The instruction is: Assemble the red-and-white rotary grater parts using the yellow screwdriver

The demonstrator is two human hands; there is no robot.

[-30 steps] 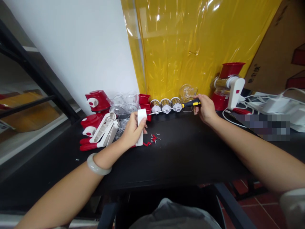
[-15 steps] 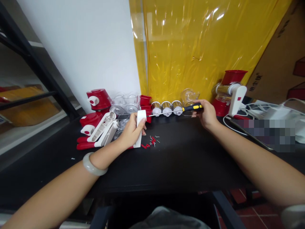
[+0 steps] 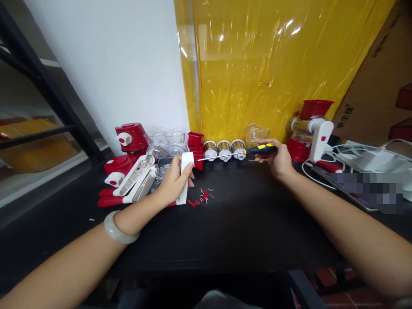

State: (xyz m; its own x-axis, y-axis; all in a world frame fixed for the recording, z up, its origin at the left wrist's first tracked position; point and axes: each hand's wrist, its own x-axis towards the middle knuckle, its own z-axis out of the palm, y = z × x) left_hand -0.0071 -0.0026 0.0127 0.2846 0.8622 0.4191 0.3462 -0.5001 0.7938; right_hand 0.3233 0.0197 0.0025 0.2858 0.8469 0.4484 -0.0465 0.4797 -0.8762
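Observation:
My left hand (image 3: pixel 172 182) grips a white plastic part (image 3: pixel 184 176) standing upright on the black table (image 3: pixel 244 223). My right hand (image 3: pixel 278 159) holds a screwdriver (image 3: pixel 244 152) with a black and yellow handle, lying level, its thin shaft pointing left with the tip against the top of the white part. A small scatter of screws and red bits (image 3: pixel 202 197) lies on the table just right of the part. A pale bangle (image 3: pixel 117 229) sits on my left wrist.
Red and white appliance pieces (image 3: pixel 128 171) pile up at the left. Clear cups (image 3: pixel 167 141), a red cup (image 3: pixel 195 139) and three metal drums (image 3: pixel 224 149) line the back by a yellow plastic sheet (image 3: pixel 273 64). An assembled red and white unit (image 3: pixel 310 131) and white cables (image 3: pixel 360 156) sit at the right.
The view has shifted a little, so everything sits slightly lower in the frame. Both hands keep their hold, with the screwdriver tip still at the white part.

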